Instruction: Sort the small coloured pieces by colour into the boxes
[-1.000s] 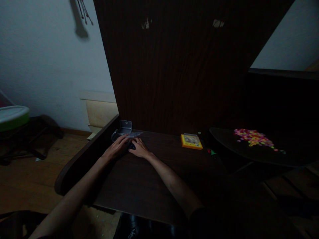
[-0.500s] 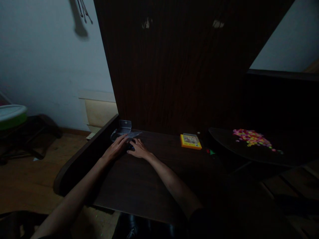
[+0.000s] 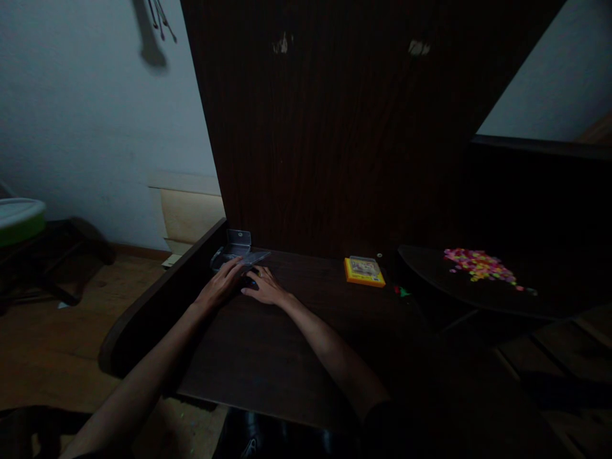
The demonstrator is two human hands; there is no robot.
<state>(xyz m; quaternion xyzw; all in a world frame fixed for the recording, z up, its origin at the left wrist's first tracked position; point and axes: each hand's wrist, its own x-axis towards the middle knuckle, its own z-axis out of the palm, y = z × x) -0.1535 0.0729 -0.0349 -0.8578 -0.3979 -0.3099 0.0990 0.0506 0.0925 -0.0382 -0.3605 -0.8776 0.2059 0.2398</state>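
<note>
My left hand (image 3: 220,285) lies palm down at the far left corner of a dark wooden desk (image 3: 287,344), its fingers stretched onto a small clear plastic case (image 3: 238,252) with its lid up. My right hand (image 3: 264,288) rests flat right beside it, fingertips at the case's near edge over a small dark item I cannot make out. The dim light hides whether either hand grips anything.
A yellow box (image 3: 364,271) lies at the desk's back, with a small green piece (image 3: 402,292) to its right. A heap of colourful small pieces (image 3: 478,264) sits on a dark round surface at right. A tall dark panel rises behind. Wooden floor at left.
Both hands stay at the clear case; the right fingers have shifted slightly. The view has drifted a little to the right.
</note>
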